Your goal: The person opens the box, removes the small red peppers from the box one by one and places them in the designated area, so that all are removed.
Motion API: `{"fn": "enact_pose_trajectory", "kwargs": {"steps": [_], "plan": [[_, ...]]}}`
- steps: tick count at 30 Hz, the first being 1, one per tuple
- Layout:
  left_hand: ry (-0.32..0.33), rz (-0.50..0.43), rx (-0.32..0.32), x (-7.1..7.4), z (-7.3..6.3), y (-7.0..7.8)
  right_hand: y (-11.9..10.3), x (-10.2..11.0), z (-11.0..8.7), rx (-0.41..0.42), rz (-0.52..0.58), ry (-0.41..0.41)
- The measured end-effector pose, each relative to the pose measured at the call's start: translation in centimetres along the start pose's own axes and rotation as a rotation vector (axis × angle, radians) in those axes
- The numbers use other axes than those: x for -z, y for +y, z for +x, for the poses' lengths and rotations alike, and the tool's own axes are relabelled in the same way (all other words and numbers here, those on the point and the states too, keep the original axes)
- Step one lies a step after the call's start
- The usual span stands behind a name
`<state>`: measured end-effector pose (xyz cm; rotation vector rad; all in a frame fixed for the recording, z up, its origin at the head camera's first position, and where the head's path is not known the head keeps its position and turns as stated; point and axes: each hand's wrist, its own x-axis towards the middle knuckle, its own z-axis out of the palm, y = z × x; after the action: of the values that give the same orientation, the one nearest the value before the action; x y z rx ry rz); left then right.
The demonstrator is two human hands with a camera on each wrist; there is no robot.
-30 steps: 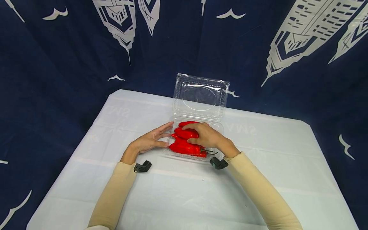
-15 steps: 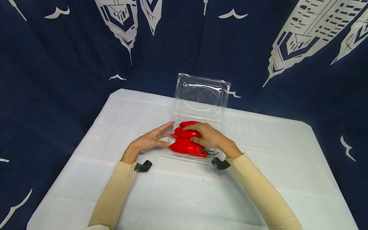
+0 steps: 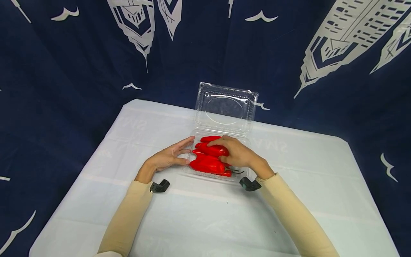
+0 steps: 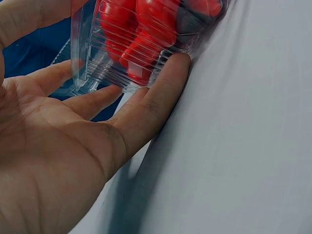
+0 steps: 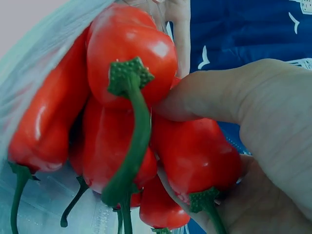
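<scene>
Several red peppers (image 3: 207,165) with green stems lie in a clear plastic clamshell box (image 3: 192,174), its lid (image 3: 224,107) raised at the back. My right hand (image 3: 239,153) reaches over the box from the right and grips one pepper (image 5: 195,156) between thumb and fingers. That pepper lies in the rear half of the box, among the others. At the box's left side is my left hand (image 3: 165,157), fingers spread. In the left wrist view, its fingertips (image 4: 176,66) rest at the ribbed side wall, with the peppers showing through.
The box stands on a white-covered table (image 3: 199,221), toward its far edge. A dark blue cloth (image 3: 205,53) with white printed buildings hangs behind. A small black device (image 3: 250,184) is worn at each wrist.
My right hand has slid slightly to the right, and the gripped pepper has shifted right with it. My left hand has stayed at the box's side.
</scene>
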<state>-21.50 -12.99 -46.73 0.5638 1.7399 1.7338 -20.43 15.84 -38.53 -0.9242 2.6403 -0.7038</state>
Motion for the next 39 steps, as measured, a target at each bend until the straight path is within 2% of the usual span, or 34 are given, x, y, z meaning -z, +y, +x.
{"fn": "enact_pose_trajectory", "kwargs": {"steps": [19, 39], "plan": [[-0.012, -0.012, -0.013, 0.0, 0.0, -0.2, 1.7, 1.7, -2.0, 0.035, 0.112, 0.114], [0.003, -0.011, -0.005, -0.1, 0.1, -0.1, 3.6, 3.2, -4.3, -0.028, 0.178, 0.247]]}}
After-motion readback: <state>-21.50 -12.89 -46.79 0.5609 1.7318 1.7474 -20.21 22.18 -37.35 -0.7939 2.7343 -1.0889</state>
